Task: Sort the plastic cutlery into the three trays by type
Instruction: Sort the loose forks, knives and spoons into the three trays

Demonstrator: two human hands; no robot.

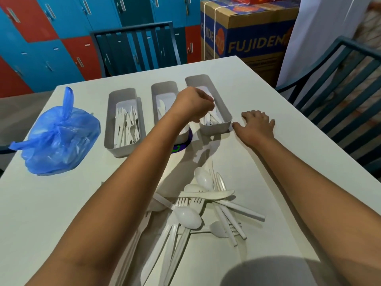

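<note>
- The loose cutlery pile [206,205] lies on the desk [61,213] between your two forearms, well back from both hands: spoons, forks and knives crossed over one another.
- Expect these pieces to be very light, thin and a bit springy; smooth plastic, so they will likely slide on each other and on the desk.
- Best hold, I'd say, is a pinch on a handle end that sticks clear of the heap, like the long handles fanning toward your right arm. Lift from the top layer; a buried piece will drag its neighbours.
- Your left hand [194,104] is curled over the right tray [223,109], fingertips down among the white pieces there. I cannot tell whether it is pinching one or has let go; it is blurred.
- Your right hand [256,125] lies flat on the desk, fingers relaxed, holding nothing, thumb just beside that tray's near corner.
- The middle tray [164,89] sits just under your left wrist, with what looks like a knife inside.
- The left tray [123,120], further off to the left of that hand, holds forks.
- Beyond it, a knotted blue plastic bag [59,139] sits on the desk.
- Dark slatted chairs [338,83] stand past the desk edges.
</note>
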